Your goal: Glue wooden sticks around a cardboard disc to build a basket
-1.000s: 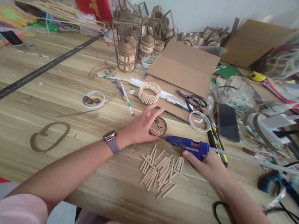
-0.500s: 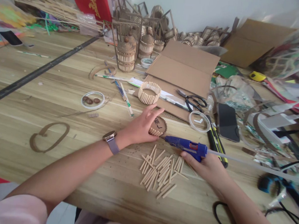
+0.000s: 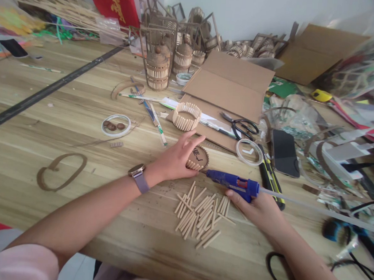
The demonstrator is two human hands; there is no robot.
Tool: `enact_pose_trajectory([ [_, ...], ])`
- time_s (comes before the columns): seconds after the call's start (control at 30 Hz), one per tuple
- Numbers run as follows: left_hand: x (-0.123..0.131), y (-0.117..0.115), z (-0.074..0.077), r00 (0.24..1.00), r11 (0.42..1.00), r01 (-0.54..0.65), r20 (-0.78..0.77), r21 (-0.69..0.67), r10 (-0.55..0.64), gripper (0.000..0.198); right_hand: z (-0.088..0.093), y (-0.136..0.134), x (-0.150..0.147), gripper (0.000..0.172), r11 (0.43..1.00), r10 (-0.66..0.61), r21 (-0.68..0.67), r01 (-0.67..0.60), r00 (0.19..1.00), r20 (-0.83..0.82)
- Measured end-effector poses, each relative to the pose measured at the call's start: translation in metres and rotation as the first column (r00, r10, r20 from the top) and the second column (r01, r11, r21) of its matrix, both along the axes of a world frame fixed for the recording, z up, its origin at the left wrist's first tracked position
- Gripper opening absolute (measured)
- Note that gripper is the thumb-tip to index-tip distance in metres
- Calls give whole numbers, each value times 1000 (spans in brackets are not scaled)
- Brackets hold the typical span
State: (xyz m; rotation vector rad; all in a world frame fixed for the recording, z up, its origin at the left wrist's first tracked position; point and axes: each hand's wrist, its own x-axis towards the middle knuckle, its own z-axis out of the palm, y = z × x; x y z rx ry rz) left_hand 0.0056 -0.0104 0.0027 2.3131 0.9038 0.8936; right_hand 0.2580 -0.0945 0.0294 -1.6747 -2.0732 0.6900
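A round brown disc [image 3: 200,157] with dark characters lies on the table, short wooden sticks standing along part of its edge. My left hand [image 3: 175,158] grips this disc at its left side, thumb at the near edge and other fingers raised or curled behind. In my right hand [image 3: 262,206] is a blue glue gun [image 3: 231,183], a long clear glue stick running out of its back. Its nozzle points left, close to the disc's near edge by my left thumb. Loose wooden sticks [image 3: 201,215] lie in a pile just below the disc.
Behind the disc stands a ring of sticks [image 3: 186,116]. Scissors [image 3: 241,125], a tape roll [image 3: 249,152], a utility knife [image 3: 271,179] and a phone [image 3: 285,152] lie to the right. Cardboard [image 3: 230,81] and small stick lanterns [image 3: 157,70] are at the back.
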Motion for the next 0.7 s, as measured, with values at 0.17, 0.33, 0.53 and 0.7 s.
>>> enact_pose_trajectory([
  [0.17, 0, 0, -1, 1000, 1000, -3, -5, -7, 3, 99, -2, -1, 1, 34, 1000, 0, 4, 0, 1000, 3],
  [0.33, 0, 1, -2, 1000, 1000, -1, -8, 10, 2, 100, 0, -1, -2, 32, 1000, -13, 16, 13, 1000, -1],
  [0.53, 0, 0, 0, 1000, 1000, -10, -27, 28, 11, 100, 0, -1, -2, 31, 1000, -11, 22, 11, 1000, 0],
  [0.7, 0, 0, 0, 999, 1000, -12, -34, 17, 13, 98, 1, -1, -3, 30, 999, 6, 44, -7, 1000, 12],
])
